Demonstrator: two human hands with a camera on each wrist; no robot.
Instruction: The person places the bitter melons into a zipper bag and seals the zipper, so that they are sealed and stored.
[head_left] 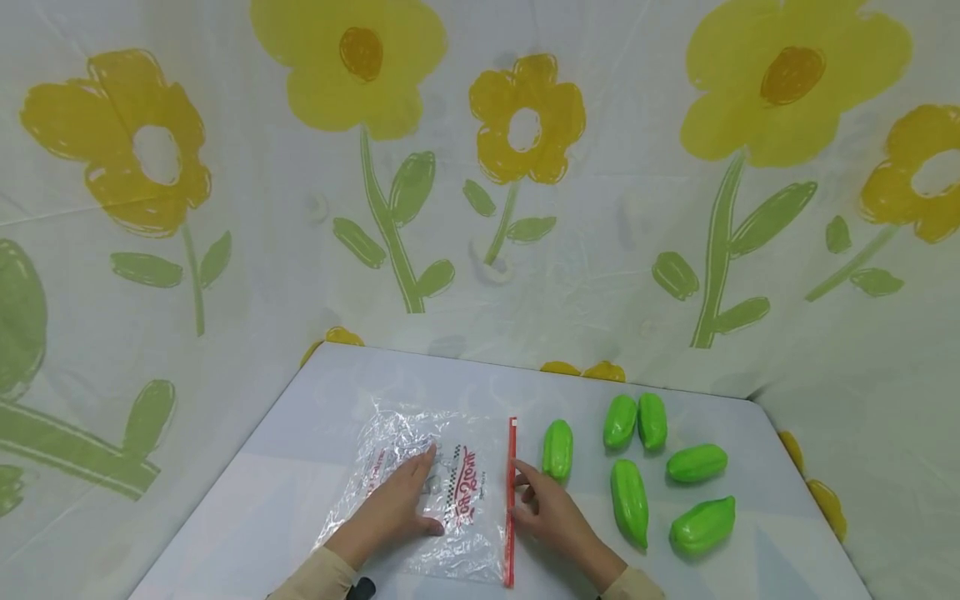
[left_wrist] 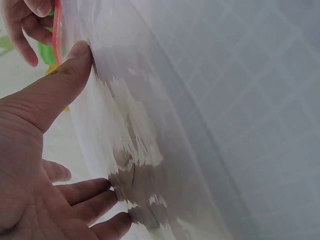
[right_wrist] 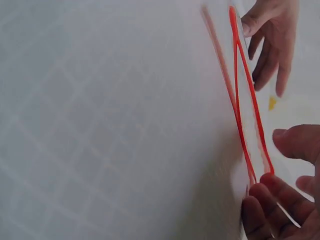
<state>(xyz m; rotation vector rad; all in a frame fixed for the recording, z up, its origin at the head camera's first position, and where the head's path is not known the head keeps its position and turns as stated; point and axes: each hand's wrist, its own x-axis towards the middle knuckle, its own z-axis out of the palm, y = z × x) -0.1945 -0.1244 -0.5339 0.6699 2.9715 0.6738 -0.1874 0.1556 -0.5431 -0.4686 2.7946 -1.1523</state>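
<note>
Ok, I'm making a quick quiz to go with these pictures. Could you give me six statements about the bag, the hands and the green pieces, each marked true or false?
1. The clear bag lies on the white table. True.
2. The left hand grips the red strip. False: it touches the bag's clear film.
3. The right hand touches the red strip. True.
4. All the green pieces lie outside the bag. True.
5. Eight green pieces are on the table. False: there are six.
6. In the head view, the red strip runs along the bag's left edge. False: it runs along the right edge.
</note>
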